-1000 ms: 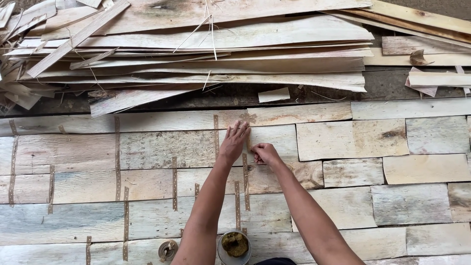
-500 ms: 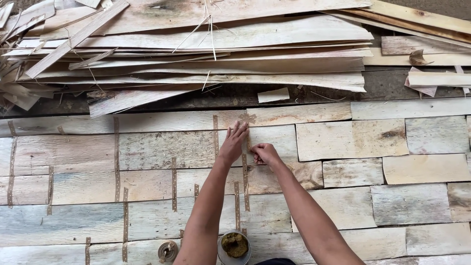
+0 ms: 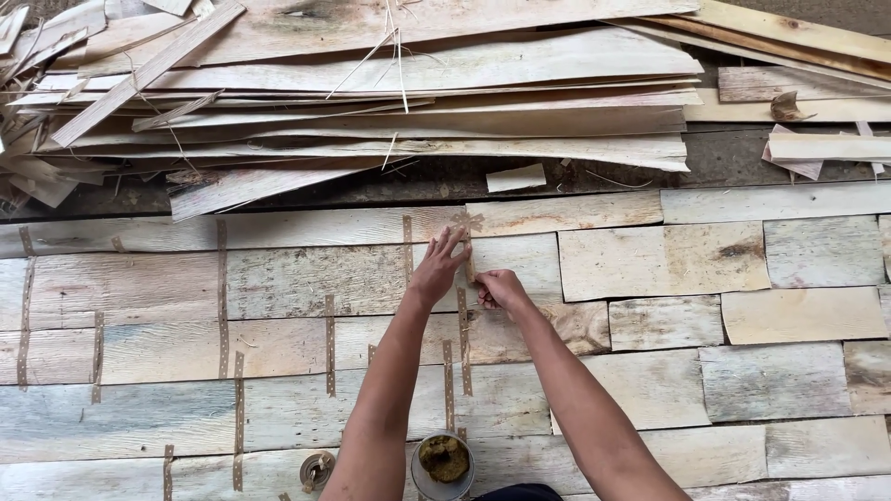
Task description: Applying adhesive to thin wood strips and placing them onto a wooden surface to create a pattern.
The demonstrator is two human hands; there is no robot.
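Thin wood veneer sheets (image 3: 306, 278) lie flat edge to edge in rows, joined by brown perforated tape strips (image 3: 222, 306). My left hand (image 3: 439, 267) rests flat, fingers spread, on a vertical tape strip (image 3: 464, 320) at a seam between two sheets. My right hand (image 3: 499, 289) sits just right of it, fingers curled and pinching the same strip against the veneer. Both forearms reach up from the bottom of the view.
A tall pile of long loose veneer strips (image 3: 418, 111) lies beyond the laid sheets. A small round pot of yellowish-brown paste (image 3: 444, 461) and a roll of tape (image 3: 317, 468) sit near the bottom edge. Untaped pieces (image 3: 780, 325) lie to the right.
Both hands stay on the same seam. The fingers shift only slightly along the tape strip.
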